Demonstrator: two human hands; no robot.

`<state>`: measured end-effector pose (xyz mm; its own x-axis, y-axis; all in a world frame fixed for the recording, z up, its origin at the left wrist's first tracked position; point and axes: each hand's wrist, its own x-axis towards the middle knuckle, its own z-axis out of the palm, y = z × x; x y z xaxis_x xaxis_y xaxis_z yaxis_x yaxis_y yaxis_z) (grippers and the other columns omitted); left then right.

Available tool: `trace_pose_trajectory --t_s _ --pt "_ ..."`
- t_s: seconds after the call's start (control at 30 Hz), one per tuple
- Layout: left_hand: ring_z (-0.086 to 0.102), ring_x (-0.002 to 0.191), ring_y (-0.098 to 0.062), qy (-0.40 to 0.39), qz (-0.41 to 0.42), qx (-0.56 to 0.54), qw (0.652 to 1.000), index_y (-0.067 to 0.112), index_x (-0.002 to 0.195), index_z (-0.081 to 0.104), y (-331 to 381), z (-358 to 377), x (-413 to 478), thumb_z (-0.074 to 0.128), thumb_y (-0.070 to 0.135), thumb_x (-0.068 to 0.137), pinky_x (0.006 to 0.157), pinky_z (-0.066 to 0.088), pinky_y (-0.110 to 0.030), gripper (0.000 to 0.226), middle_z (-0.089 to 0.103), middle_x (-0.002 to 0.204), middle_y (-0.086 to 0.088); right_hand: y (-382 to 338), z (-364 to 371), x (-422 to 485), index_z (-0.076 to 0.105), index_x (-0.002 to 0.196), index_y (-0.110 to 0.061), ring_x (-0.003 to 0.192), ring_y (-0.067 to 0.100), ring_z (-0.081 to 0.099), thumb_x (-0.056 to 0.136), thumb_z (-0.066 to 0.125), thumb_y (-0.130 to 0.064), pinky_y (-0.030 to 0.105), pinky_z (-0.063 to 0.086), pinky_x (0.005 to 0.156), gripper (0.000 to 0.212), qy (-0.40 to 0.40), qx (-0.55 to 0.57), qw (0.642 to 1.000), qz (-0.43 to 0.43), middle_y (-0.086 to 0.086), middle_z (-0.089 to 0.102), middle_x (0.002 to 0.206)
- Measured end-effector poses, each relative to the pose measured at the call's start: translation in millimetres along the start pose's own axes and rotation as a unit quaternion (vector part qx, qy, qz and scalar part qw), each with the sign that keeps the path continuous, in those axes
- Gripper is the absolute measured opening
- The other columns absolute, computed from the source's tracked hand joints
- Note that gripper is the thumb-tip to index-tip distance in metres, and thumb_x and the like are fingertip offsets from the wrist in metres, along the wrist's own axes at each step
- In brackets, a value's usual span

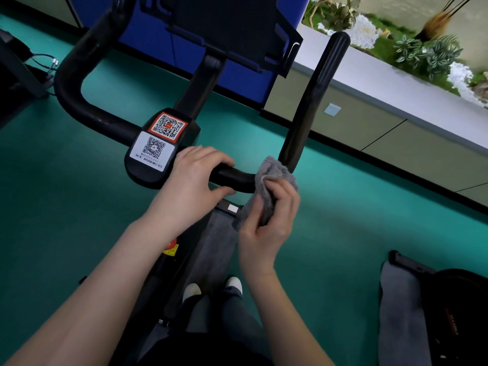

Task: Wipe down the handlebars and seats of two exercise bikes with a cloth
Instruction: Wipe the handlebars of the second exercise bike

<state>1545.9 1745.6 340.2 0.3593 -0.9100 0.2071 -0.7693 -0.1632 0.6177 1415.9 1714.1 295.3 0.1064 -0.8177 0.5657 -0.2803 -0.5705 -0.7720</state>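
Left hand (196,178): fingers curled over the handlebar (232,177), grasping it.
Right hand (266,220): clutches grey cloth (272,175), bunched against the bar's right bend.

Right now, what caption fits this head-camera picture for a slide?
The right hand holds a grey cloth against the black handlebar while the left hand grips it alongside.

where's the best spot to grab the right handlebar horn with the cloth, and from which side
Probably at its base, just above the bend, where the grey cloth in the right hand sits. Come from the outer right side: the right handlebar horn is a plain round tube, easy to wrap, and the tablet holder crowds its inner side. The left hand grips the crossbar.
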Motion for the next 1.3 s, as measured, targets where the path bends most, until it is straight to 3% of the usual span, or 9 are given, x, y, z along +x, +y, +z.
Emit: trace_pose_trajectory --t_s 0.2,0.3,0.4,0.5,0.6,0.73,1.1,1.2,1.3 --pt "0.056 0.094 -0.022 -0.002 0.001 0.000 1.000 0.008 0.097 0.067 1.8 -2.2 0.3 0.082 0.016 0.065 0.093 0.027 -0.023 0.037 0.065 0.096 -0.002 -6.4 -12.9 -4.1 0.057 0.103 -0.003 0.103 0.012 0.053 0.088 0.048 -0.002 0.023 0.040 0.095 0.017 0.006 0.037 0.999 0.034 0.007 0.054 0.105" --pt "0.055 0.095 -0.021 -0.002 -0.004 -0.003 1.000 0.009 0.098 0.066 1.4 -1.1 -0.4 0.082 0.017 0.066 0.095 0.029 -0.024 0.037 0.064 0.096 0.000 3.9 -30.5 7.2 0.053 0.106 -0.013 0.102 0.017 0.056 0.090 0.049 -0.009 0.027 0.043 0.092 0.017 0.082 0.061 0.985 0.142 0.006 0.058 0.105" --pt "0.053 0.096 -0.019 0.001 -0.003 -0.003 1.000 0.010 0.098 0.066 1.0 -0.2 -1.3 0.082 0.017 0.066 0.097 0.027 -0.024 0.037 0.064 0.096 0.001 17.4 -30.0 29.3 0.054 0.108 -0.011 0.103 0.008 0.059 0.093 0.049 -0.006 0.027 0.046 0.097 0.016 0.139 0.126 0.935 0.301 -0.001 0.061 0.106" --pt "0.052 0.096 -0.017 0.001 -0.002 -0.004 1.000 0.011 0.099 0.066 0.0 -0.5 -1.4 0.081 0.019 0.067 0.097 0.025 -0.022 0.037 0.063 0.097 0.002 19.9 -10.9 46.3 0.056 0.102 -0.018 0.102 0.009 0.060 0.096 0.046 -0.001 0.030 0.046 0.099 0.020 0.116 0.218 0.881 0.404 -0.006 0.062 0.104" --pt "0.052 0.096 -0.016 0.001 0.000 -0.006 1.000 0.012 0.099 0.065 -1.2 -0.1 -1.9 0.081 0.019 0.067 0.097 0.025 -0.022 0.037 0.063 0.097 0.003 15.9 3.1 44.5 0.057 0.106 -0.011 0.099 0.017 0.061 0.097 0.044 -0.002 0.037 0.048 0.099 0.018 0.122 0.280 0.834 0.459 0.005 0.064 0.104" --pt "0.053 0.094 -0.018 0.005 0.003 -0.005 1.000 0.010 0.098 0.066 -1.9 0.4 -2.1 0.081 0.018 0.066 0.095 0.027 -0.023 0.037 0.063 0.095 0.002 9.8 6.3 36.1 0.057 0.108 -0.006 0.086 0.013 0.063 0.098 0.043 -0.003 0.028 0.051 0.084 0.017 0.127 0.322 0.806 0.481 0.007 0.065 0.098" --pt "0.054 0.095 -0.020 -0.002 0.005 -0.003 1.000 0.009 0.099 0.065 -0.2 -0.6 -2.4 0.081 0.018 0.067 0.097 0.029 -0.027 0.036 0.064 0.097 -0.001 -3.7 12.4 -0.8 0.058 0.106 -0.001 0.083 0.018 0.059 0.094 0.050 0.002 0.030 0.047 0.077 0.015 0.038 0.347 0.791 0.503 0.009 0.064 0.088" --pt "0.054 0.096 -0.019 -0.001 0.010 -0.002 1.000 0.010 0.099 0.065 -0.3 -0.4 -3.4 0.080 0.019 0.069 0.097 0.027 -0.025 0.035 0.064 0.098 -0.001 -2.5 7.6 -3.3 0.059 0.102 -0.001 0.083 0.022 0.057 0.093 0.053 0.002 0.036 0.045 0.079 0.011 0.006 0.314 0.812 0.492 0.011 0.063 0.087" --pt "0.055 0.099 -0.021 -0.003 0.021 0.010 1.000 0.009 0.102 0.065 -1.1 -1.1 -4.2 0.080 0.020 0.069 0.102 0.026 -0.027 0.037 0.064 0.099 -0.001 -0.2 -10.3 -6.7 0.061 0.094 -0.004 0.079 0.015 0.059 0.091 0.055 0.002 0.032 0.048 0.076 0.009 -0.027 0.240 0.860 0.449 0.007 0.065 0.084"
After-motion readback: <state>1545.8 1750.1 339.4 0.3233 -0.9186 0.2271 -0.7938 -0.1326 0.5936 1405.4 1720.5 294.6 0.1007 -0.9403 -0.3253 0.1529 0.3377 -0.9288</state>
